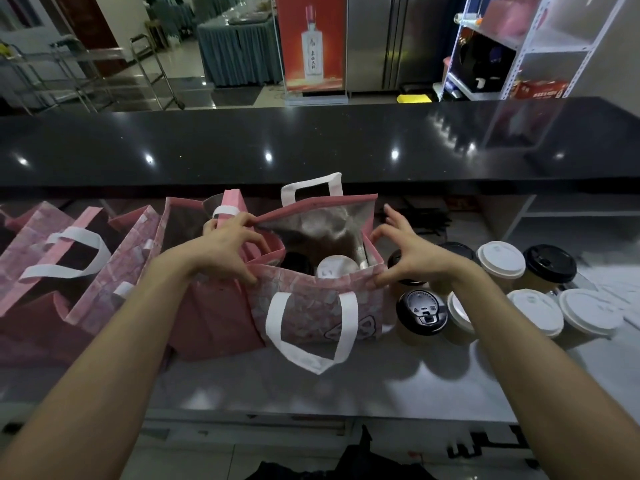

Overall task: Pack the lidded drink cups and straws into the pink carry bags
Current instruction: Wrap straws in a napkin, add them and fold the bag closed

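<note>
Pink carry bag (313,306), at the counter's centre, is held open: its left rim is pinched by the left hand (228,244), its right corner by the right hand (403,256). Two cups (337,268) sit inside; loose cups (502,259) at three o'clock could be toppled if the bag is tugged sideways.

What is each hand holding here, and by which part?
The left hand grips the open pink bag at its left rim. The right hand pinches the near right corner of the rim.
</note>
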{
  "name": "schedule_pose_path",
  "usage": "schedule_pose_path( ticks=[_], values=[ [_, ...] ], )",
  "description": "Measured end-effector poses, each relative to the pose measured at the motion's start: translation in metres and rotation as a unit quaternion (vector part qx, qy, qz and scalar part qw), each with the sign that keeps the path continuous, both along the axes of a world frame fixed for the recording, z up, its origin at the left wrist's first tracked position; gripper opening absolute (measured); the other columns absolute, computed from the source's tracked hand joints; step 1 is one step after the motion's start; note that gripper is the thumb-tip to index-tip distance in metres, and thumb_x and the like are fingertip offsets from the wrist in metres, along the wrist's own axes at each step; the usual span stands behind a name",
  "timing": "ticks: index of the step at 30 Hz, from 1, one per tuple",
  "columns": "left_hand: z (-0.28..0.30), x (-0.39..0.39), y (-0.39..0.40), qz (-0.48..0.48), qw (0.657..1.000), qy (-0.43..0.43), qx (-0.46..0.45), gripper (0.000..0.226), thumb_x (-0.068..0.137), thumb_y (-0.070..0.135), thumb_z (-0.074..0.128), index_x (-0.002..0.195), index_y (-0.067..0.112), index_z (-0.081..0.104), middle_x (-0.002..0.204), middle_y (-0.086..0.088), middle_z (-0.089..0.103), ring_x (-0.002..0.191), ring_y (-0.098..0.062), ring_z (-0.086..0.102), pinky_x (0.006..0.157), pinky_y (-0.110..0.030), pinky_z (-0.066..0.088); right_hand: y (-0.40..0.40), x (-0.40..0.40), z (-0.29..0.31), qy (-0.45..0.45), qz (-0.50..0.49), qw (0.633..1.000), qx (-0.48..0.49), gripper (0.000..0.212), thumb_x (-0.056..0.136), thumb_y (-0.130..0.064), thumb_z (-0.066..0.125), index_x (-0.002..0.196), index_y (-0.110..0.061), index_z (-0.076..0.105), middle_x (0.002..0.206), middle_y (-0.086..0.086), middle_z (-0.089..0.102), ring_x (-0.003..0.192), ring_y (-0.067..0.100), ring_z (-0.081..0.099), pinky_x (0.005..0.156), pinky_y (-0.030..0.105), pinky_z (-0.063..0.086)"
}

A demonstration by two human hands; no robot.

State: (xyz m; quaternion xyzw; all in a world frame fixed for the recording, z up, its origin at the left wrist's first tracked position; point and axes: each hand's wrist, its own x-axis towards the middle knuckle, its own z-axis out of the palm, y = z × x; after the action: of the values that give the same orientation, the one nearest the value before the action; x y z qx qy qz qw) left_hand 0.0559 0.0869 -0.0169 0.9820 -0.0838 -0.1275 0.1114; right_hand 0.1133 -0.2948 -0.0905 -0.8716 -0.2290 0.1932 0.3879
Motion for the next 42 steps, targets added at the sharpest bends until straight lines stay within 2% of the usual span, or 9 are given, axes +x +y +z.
schedule_pose_path(
  ticks=[3,14,18,21,24,30,34,36,42],
  values=[
    [-0.001,0.000,0.002,-0.003,1.000,-0.012,-0.007,0.049,0.072,0.029,0.095,0.115,0.043,0.076,0.149,0.014,0.036,0.150,-0.019,0.032,0.133,-0.052,-0.002,0.007,0.011,0.011,0.016,0.018,1.000,0.017,0.078,0.051,-0.061,0.099,0.119,-0.042,0.066,0.175,-0.024,-0.018,0.165,0.022,0.003,0.131,0.047,0.019],
    [-0.020,0.016,0.020,-0.004,0.992,-0.123,-0.019,0.037,0.070,0.049,0.097,0.090,0.044,0.066,0.106,0.022,0.063,0.117,-0.009,0.048,0.128,-0.047,0.009,0.008,0.014,0.009,-0.095,-0.073,0.992,0.042,0.033,0.070,-0.044,0.100,0.092,-0.029,0.080,0.125,-0.022,0.063,0.123,0.005,0.062,0.117,0.047,0.046],
    [-0.032,0.015,0.022,0.030,0.984,-0.154,-0.081,0.072,0.064,0.047,0.101,0.103,0.040,0.040,0.100,0.026,0.063,0.118,-0.009,0.022,0.113,-0.037,0.019,0.007,0.004,-0.006,-0.131,-0.125,0.981,0.073,0.049,0.071,-0.036,0.102,0.091,-0.039,0.057,0.110,-0.016,0.073,0.110,-0.003,0.069,0.100,0.034,0.056],
    [-0.032,0.018,0.020,0.005,0.983,-0.163,-0.081,0.081,0.065,0.042,0.101,0.120,0.047,0.040,0.099,0.030,0.063,0.115,-0.003,0.029,0.120,-0.036,0.011,0.009,0.001,-0.007,-0.141,-0.132,0.978,0.077,0.068,0.075,-0.030,0.100,0.110,-0.052,0.046,0.104,-0.014,0.074,0.105,-0.004,0.071,0.093,0.024,0.053],
    [-0.028,0.023,0.017,-0.031,0.987,-0.159,0.010,0.053,0.073,0.048,0.096,0.114,0.042,0.063,0.106,0.018,0.070,0.117,-0.011,0.053,0.128,-0.040,0.015,0.011,-0.002,-0.003,-0.178,-0.097,0.978,0.038,0.058,0.086,-0.025,0.092,0.116,-0.055,0.053,0.106,-0.018,0.068,0.109,-0.002,0.068,0.096,0.032,0.056],
    [-0.025,0.020,0.000,-0.066,0.976,-0.206,0.028,0.027,0.077,0.024,0.085,0.095,0.027,0.065,0.097,0.010,0.069,0.102,-0.021,0.064,0.096,-0.041,0.041,0.017,-0.007,-0.001,-0.245,-0.089,0.965,0.009,0.037,0.091,-0.011,0.079,0.100,-0.040,0.057,0.115,-0.022,0.068,0.112,0.002,0.064,0.096,0.031,0.054],
    [-0.025,0.020,-0.005,-0.060,0.977,-0.203,0.003,0.031,0.079,0.011,0.080,0.095,0.028,0.060,0.096,0.014,0.067,0.094,-0.016,0.062,0.069,-0.027,0.034,0.022,-0.007,0.001,-0.253,-0.068,0.965,0.001,0.046,0.089,0.000,0.073,0.109,-0.037,0.057,0.108,-0.018,0.065,0.103,0.001,0.063,0.087,0.030,0.054],
    [-0.028,0.019,-0.006,-0.063,0.977,-0.202,0.007,0.031,0.083,0.010,0.078,0.100,0.029,0.059,0.099,0.015,0.067,0.095,-0.013,0.061,0.066,-0.019,0.031,0.023,-0.008,0.000,-0.266,-0.050,0.962,-0.011,0.046,0.090,0.004,0.069,0.112,-0.034,0.057,0.109,-0.013,0.062,0.100,0.010,0.063,0.085,0.032,0.056],
    [-0.026,0.018,-0.005,-0.080,0.978,-0.188,0.032,0.021,0.087,0.019,0.079,0.086,0.029,0.061,0.095,0.011,0.060,0.094,-0.016,0.061,0.071,-0.033,0.037,0.024,-0.014,0.002,-0.307,-0.018,0.949,-0.065,0.029,0.088,-0.017,0.050,0.111,-0.034,0.056,0.113,-0.011,0.056,0.095,0.022,0.060,0.080,0.046,0.056]
  ],
)
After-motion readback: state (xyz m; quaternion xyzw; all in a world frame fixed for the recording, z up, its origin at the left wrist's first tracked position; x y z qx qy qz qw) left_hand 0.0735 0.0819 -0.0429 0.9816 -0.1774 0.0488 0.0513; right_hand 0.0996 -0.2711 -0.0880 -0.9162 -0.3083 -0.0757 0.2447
